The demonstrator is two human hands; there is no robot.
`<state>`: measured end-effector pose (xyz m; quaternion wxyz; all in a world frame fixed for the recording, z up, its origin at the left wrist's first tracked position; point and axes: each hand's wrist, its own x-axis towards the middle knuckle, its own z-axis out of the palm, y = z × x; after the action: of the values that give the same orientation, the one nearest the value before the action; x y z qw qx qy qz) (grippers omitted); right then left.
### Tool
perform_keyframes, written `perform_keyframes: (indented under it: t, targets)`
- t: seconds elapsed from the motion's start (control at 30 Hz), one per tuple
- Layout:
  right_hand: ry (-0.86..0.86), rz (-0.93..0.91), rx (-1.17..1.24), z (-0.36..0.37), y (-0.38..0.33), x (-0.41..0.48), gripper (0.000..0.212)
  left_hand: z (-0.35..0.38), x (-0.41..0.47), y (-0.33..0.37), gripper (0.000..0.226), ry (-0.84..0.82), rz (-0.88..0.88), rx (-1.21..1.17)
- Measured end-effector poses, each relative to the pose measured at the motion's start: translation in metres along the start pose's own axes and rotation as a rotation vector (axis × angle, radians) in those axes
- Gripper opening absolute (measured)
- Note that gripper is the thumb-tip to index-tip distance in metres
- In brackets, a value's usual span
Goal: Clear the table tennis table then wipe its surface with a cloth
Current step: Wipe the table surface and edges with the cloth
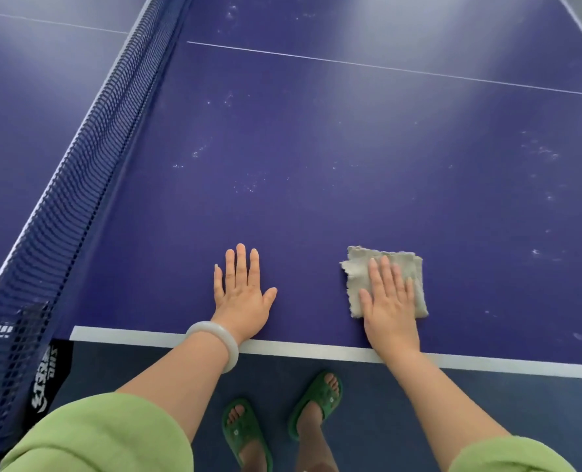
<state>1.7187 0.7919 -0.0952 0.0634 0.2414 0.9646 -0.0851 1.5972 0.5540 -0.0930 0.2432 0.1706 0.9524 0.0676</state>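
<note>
We've got the cloth (385, 281) lower right of the frame, flat on the table (317, 165), right hand (390, 301) pressing it with straight fingers, no pinch. Left hand (243, 294) lies open beside it, lower centre. Cloth looks soft, light, probably folded; palm pressure beats gripping an edge. White specks (245, 187) sit mid-frame.

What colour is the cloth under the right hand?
The cloth is pale beige-grey, seen in the head view.
</note>
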Motion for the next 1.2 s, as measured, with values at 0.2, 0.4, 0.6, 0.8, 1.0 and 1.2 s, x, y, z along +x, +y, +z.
perform_keyframes:
  t: [0.2,0.4,0.6,0.8,1.0,1.2]
  targets:
    - [0.078,0.124,0.072,0.019,-0.053,-0.066,0.058,0.001,0.002,0.0,0.08,0.014,0.013,-0.004]
    - [0.025,-0.05,0.031,0.012,0.015,-0.091,0.06,-0.004,-0.003,-0.01,0.086,0.015,0.061,0.006]
    - [-0.028,0.154,0.03,0.002,0.025,-0.075,0.068,-0.011,-0.018,0.02,0.082,0.067,0.17,-0.041]
    - [-0.089,-0.255,0.061,-0.003,0.079,-0.082,0.057,0.013,-0.028,0.128,0.081,0.03,0.279,-0.028]
    - [-0.028,0.22,0.117,-0.023,0.189,-0.059,0.056,0.028,-0.015,0.202,0.106,-0.095,0.116,0.03]
    - [0.0,0.108,0.07,-0.018,0.142,-0.046,0.059,0.039,-0.013,0.205,0.119,-0.095,0.089,0.06]
